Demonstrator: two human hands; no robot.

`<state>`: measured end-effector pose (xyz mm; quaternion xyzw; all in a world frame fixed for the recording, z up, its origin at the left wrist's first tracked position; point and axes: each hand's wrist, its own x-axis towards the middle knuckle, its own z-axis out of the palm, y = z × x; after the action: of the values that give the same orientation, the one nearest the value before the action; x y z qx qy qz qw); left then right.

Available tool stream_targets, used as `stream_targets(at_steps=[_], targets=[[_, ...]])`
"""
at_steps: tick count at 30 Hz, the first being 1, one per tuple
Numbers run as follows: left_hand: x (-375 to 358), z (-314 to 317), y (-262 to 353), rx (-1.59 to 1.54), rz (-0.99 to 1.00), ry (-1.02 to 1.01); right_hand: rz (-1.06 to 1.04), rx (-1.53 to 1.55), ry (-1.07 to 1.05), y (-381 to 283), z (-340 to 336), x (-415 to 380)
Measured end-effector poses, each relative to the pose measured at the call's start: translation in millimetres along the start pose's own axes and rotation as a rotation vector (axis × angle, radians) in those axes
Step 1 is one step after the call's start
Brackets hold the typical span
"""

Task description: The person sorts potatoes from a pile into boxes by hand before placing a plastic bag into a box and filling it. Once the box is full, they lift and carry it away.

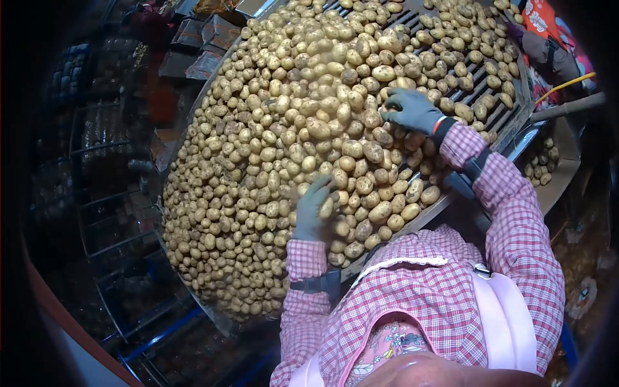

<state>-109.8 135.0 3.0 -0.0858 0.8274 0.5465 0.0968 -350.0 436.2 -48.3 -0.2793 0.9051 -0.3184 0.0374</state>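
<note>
The gloved left hand [314,209] is laid flat and open on the potatoes [271,161], the gloved right hand [412,111] at two o'clock is curled loosely over them, gripping nothing visible, on a slatted sorting table [496,116] flanked by dark crates [109,148]

Left hand [314,209] gloved, fingers curled; right hand [412,111] outstretched, palm down.

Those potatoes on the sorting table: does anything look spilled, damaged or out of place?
Nothing stands out. The potatoes lie heaped within the table's rim; a few more sit in a cardboard box beside it. The left hand and right hand, both gloved, rest on the pile.
</note>
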Motion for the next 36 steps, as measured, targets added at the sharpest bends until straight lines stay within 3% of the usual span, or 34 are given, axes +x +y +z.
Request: stream_targets(at_steps=[2, 3, 4, 6, 7, 9, 10, 16, 18, 20, 21, 23, 24, 25, 26, 27, 29, 30, 32, 35, 36], targets=[[-12.1, 0.9, -0.8, -0.245, -0.141, 0.059, 0.201, 0.177, -0.032, 8.0, -12.2, 13.9], [-14.3, 3.3, 4.4, -0.577, -0.333, 0.123, 0.299, 0.268, -0.045, 13.9, -16.8, 25.9], [-16.9, 5.5, 12.0, -0.908, -0.525, 0.187, 0.226, 0.181, 0.087, 18.0, -15.4, 42.7], [-19.7, 13.2, 23.0, -0.889, -0.537, 0.226, 0.244, 0.023, 0.048, 18.8, -11.4, 73.2], [-18.1, 14.3, 25.6, -0.856, -0.534, 0.22, 0.314, -0.061, -0.087, 24.7, -1.8, 89.4], [-15.3, 15.4, 7.3, -0.728, -0.397, 0.159, 0.355, -0.151, -0.084, 26.3, 24.1, 101.8], [-13.0, 19.0, 17.7, -0.774, -0.441, 0.19, 0.377, -0.197, -0.081, 23.4, 25.8, 106.5], [-9.5, 20.9, 36.5, -0.907, -0.433, 0.153, 0.394, -0.199, -0.311, 20.1, -9.3, 111.6], [-9.1, 18.0, 27.2, -0.965, -0.418, 0.124, 0.325, -0.028, -0.246, 11.9, -22.7, 100.0], [-7.5, 14.5, 15.7, -0.988, -0.402, 0.12, 0.3, 0.329, -0.207, 14.0, -30.8, 90.2], [-5.8, 11.6, 16.3, -1.017, -0.369, 0.119, 0.305, 0.653, -0.202, 25.0, -15.8, 88.7], [-0.6, 5.6, 19.5, -1.078, -0.314, 0.12, 0.378, 1.175, -0.292, -20.8, -23.1, 44.7], [-1.5, 3.3, 22.4, -1.076, -0.327, 0.191, 0.441, 1.417, -0.337, -46.0, -28.5, 22.5], [-0.2, 0.9, 24.0, -1.065, -0.292, 0.194, 0.406, 1.567, -0.524, -55.4, -13.4, 4.0], [0.7, -0.6, 25.3, -1.056, -0.255, 0.196, 0.481, 1.661, -0.487, -87.2, -13.1, -26.7], [-0.5, 1.4, 34.3, -1.018, -0.219, 0.223, 0.394, 1.705, -0.588, -93.9, 3.2, -46.0], [-4.3, 11.8, 55.4, -0.942, -0.15, 0.276, 0.527, 1.852, -0.713, -109.0, 60.0, -77.1], [0.0, 16.6, 36.9, -0.855, -0.076, 0.251, 0.58, 1.822, -0.731, -140.6, 54.3, -88.2], [-14.6, 27.7, 60.4, -0.256, 0.102, 0.253, 0.718, 1.683, -0.57, -185.2, 40.3, -111.4], [-26.9, 45.1, 40.6, -0.211, 0.112, 0.271, 0.517, 1.615, -0.638, -172.4, 74.6, -119.8], [-33.6, 44.9, 40.5, -0.186, 0.211, 0.258, 0.44, 1.579, -0.683, -177.3, 73.3, -122.2]])
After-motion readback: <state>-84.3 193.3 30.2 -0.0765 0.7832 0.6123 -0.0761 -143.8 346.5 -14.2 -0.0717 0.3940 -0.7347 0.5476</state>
